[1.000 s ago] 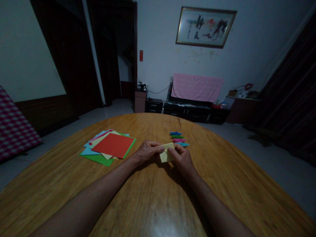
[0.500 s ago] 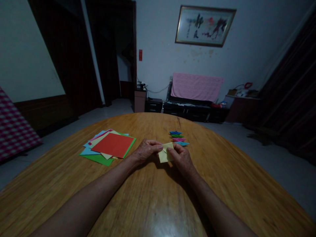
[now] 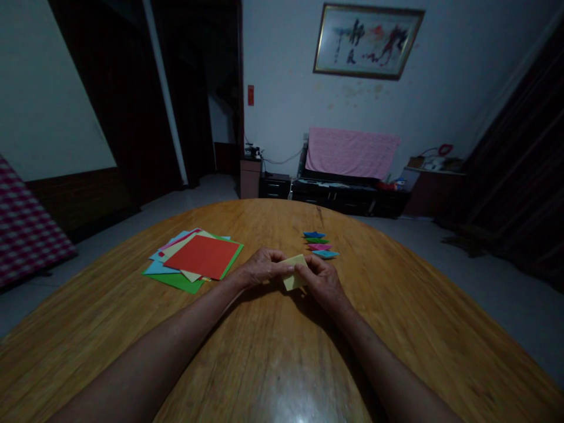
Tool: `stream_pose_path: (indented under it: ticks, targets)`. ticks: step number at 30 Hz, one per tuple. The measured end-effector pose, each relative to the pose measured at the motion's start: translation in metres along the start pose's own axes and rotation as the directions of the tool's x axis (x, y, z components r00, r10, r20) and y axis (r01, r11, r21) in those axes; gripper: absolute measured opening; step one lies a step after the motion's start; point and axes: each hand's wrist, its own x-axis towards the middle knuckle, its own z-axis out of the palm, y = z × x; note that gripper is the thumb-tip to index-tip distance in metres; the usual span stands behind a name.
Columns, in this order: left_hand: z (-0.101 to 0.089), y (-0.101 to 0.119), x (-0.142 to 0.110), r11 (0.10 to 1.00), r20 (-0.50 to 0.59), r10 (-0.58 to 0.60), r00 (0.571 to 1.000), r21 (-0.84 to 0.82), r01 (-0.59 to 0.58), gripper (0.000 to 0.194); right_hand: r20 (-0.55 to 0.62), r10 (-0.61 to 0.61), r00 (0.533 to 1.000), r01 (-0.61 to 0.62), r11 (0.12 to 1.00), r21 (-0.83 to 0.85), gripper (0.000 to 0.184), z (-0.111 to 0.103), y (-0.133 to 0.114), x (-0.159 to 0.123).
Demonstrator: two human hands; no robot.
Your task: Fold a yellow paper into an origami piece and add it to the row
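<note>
A small folded sheet of pale yellow paper (image 3: 294, 282) is held just above the table between both hands. My left hand (image 3: 263, 268) pinches its left side, thumb on top. From the right, my right hand (image 3: 325, 282) grips it, with the thumb pressed on its face close to the left thumb. The fingers behind the paper are hidden. Beyond the right hand lie several folded paper boats in a row: a blue one (image 3: 314, 235), a green one (image 3: 316, 241), a pink one (image 3: 319, 247) and a light blue one (image 3: 325, 254).
On the round wooden table (image 3: 247, 364), a loose stack of coloured paper with a red sheet (image 3: 202, 257) on top lies to the left. Past the table stand a low black cabinet (image 3: 348, 201) and a pink towel (image 3: 352, 154) draped over something.
The yellow paper has tilted slightly and my thumbs have come closer together on it. The stack and the paper boats lie as before; the view has shifted a little.
</note>
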Motion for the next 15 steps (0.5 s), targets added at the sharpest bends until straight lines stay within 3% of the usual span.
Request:
stream_pose_path:
  ticks: [6, 15]
  targets:
    - [-0.002, 0.004, -0.001, 0.998, 0.035, 0.018, 0.999, 0.058, -0.02, 0.034, 0.036, -0.01, 0.999, 0.009, 1.0, 0.017, 0.024, 0.0, 0.007, 0.001]
    - [0.006, 0.004, -0.011, 0.98, 0.055, -0.035, 0.998, -0.192, 0.045, 0.025, 0.107, 0.032, 0.994, -0.038, 0.998, 0.054, 0.027, 0.0, 0.009, 0.002]
